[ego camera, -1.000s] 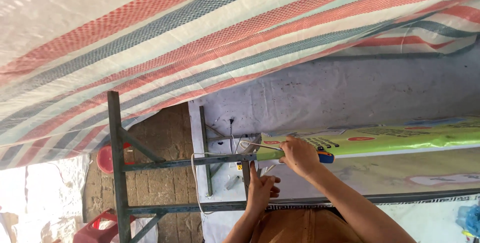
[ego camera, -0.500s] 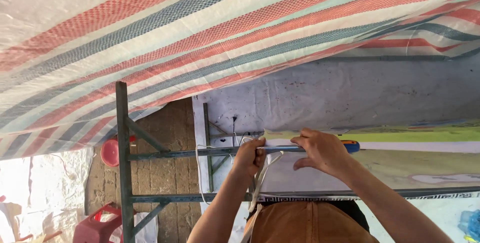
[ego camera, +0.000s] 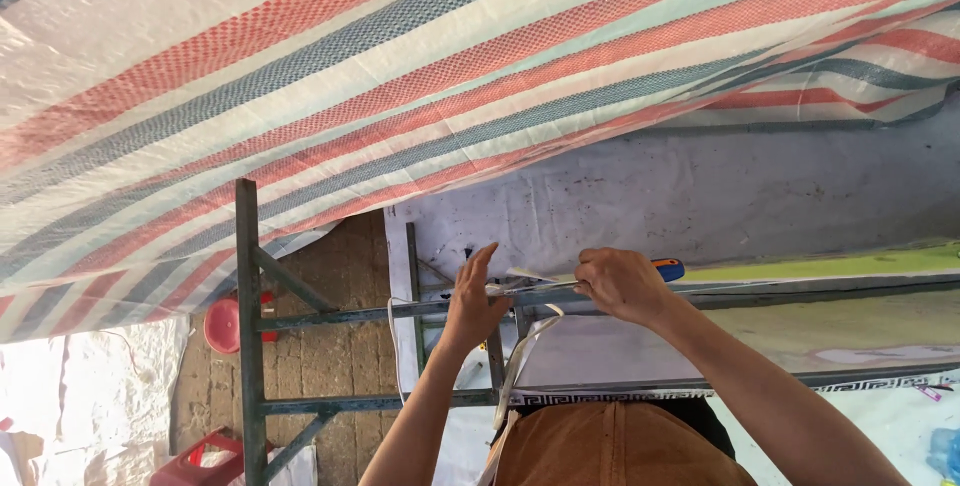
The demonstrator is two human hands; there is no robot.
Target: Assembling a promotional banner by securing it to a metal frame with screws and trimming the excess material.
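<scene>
My left hand is raised to a grey metal bar of a scaffold-like frame, its fingers closed around the bar and a white cord that loops down below it. My right hand grips a tool with a blue and orange handle. The tool's thin metal tip points left toward my left hand, right at the bar. The two hands are a hand's width apart. Brown clothing shows between my forearms.
A red, blue and white striped tarpaulin hangs close overhead. A grey wall and a green board lie behind the bar. The frame's upright post, a red basin, a red crate and brick paving are at left.
My left hand has come up from below the bar and now holds it with the cord. My right hand stays at the bar with the tool, shifted slightly right.
</scene>
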